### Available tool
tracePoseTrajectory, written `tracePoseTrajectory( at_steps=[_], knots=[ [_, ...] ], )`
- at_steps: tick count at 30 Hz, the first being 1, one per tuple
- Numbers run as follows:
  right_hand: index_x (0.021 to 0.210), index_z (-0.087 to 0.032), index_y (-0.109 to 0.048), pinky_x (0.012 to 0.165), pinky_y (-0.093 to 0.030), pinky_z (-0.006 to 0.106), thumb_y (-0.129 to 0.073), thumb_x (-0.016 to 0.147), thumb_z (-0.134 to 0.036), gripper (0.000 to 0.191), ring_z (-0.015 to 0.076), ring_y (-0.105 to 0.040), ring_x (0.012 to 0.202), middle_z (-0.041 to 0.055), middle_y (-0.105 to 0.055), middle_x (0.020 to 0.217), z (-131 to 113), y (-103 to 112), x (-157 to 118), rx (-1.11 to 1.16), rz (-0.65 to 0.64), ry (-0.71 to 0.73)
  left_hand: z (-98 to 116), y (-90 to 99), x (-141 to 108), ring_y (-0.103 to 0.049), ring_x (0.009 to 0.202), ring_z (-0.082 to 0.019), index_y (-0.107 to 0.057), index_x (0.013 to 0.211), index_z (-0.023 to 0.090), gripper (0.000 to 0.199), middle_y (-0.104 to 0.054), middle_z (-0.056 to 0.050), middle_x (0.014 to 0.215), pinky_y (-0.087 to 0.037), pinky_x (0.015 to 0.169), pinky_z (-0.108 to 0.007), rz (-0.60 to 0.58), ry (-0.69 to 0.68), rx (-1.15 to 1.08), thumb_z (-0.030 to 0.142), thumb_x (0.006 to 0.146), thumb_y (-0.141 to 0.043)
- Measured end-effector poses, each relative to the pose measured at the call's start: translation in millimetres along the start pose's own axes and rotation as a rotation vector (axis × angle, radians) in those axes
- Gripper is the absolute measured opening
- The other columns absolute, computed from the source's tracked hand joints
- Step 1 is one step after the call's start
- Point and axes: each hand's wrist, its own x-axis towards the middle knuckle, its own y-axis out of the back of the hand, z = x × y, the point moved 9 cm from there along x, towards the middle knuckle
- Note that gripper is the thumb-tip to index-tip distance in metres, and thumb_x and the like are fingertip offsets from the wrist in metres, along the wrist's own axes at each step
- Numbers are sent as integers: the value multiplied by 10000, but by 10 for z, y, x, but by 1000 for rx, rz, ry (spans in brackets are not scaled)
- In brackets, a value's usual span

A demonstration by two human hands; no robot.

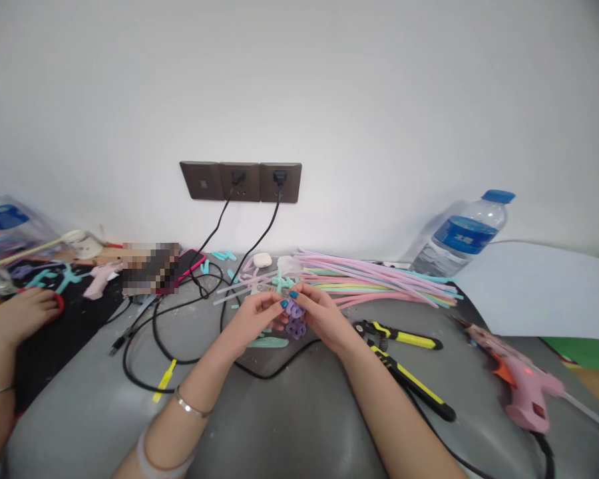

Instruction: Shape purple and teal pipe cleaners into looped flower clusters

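Over the middle of the grey table, my left hand (257, 320) and my right hand (327, 318) meet at a purple looped pipe-cleaner piece (296, 328). Fingers and thumbs of both hands pinch its upper part, and its lower loops hang free below. Part of the piece is hidden behind the fingertips. A green pipe cleaner (267, 342) lies on the table beneath my left hand. Just beyond my fingers are short pink and teal bits. Pliers with black-and-yellow handles (409, 379) rest open to the right of my right hand.
Long pastel pipe cleaners (374, 279) lie along the wall. A pink glue gun (526, 392) and a water bottle (462, 233) are at right. Black cables (154, 326) loop across the left side. Another person's hand (24, 319) holds red-handled scissors (58, 307) at far left.
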Motion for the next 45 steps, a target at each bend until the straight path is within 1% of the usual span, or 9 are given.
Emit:
tracePoseTrajectory(
  at_steps=[6,11,14,18,23,28,33,39,45],
  knots=[
    [748,-187,-590,530,-333,236,-732,736,-478,324,112,-469,559,-36,-529,640,-50,57,13,-159,45,81,36,-25,5,-565,558,-111,-616,771,152,294,-577,13,617,-416,467,-180,-33,-38,124,433,737,-694],
    [734,-183,-597,491,-304,225,-734,736,-468,317,91,-423,508,-50,-501,603,-36,29,14,-183,38,71,38,-29,-5,-490,506,-81,-573,721,152,269,-574,19,594,-371,471,-178,-64,-24,187,404,743,-662],
    [764,-193,-618,496,-337,228,-743,727,-472,308,101,-441,521,-42,-521,617,-28,31,8,-93,59,53,38,8,4,-458,498,-77,-569,732,156,268,-554,31,580,-362,476,-180,-33,-21,164,402,725,-675],
    [876,-215,-662,583,-431,246,-798,678,-441,330,123,-537,622,-14,-607,747,-5,5,8,125,58,16,96,89,22,-453,509,-84,-611,800,153,275,-546,29,600,-364,484,-190,58,-103,153,423,763,-644],
    [745,-179,-669,572,-432,234,-837,648,-384,282,94,-528,565,-16,-632,705,29,17,27,172,68,-12,149,114,15,-430,514,-84,-626,812,155,240,-521,34,601,-341,485,-190,95,-188,198,394,794,-622],
    [666,-169,-661,516,-408,226,-851,622,-393,297,89,-500,506,-32,-599,590,29,56,31,81,53,-21,207,56,-10,-424,552,-83,-643,745,153,179,-534,25,638,-333,510,-187,22,-209,255,326,789,-627],
    [652,-165,-665,520,-403,234,-842,624,-416,308,101,-508,515,-15,-616,591,14,52,8,-2,28,-49,242,6,-18,-444,571,-94,-676,727,152,213,-571,7,652,-342,510,-189,-56,-209,323,342,805,-619],
    [718,-168,-697,540,-395,241,-814,651,-435,299,101,-507,532,-12,-619,627,21,80,17,-46,27,-41,206,57,-8,-512,603,-123,-656,811,156,262,-574,-2,667,-407,488,-192,15,-139,257,415,785,-633],
    [745,-175,-659,512,-362,218,-760,727,-441,285,88,-478,529,-34,-564,625,-15,39,3,-143,-25,-5,142,59,10,-434,515,-89,-596,763,166,234,-519,35,615,-354,468,-188,9,-108,262,397,771,-630]
  ],
)
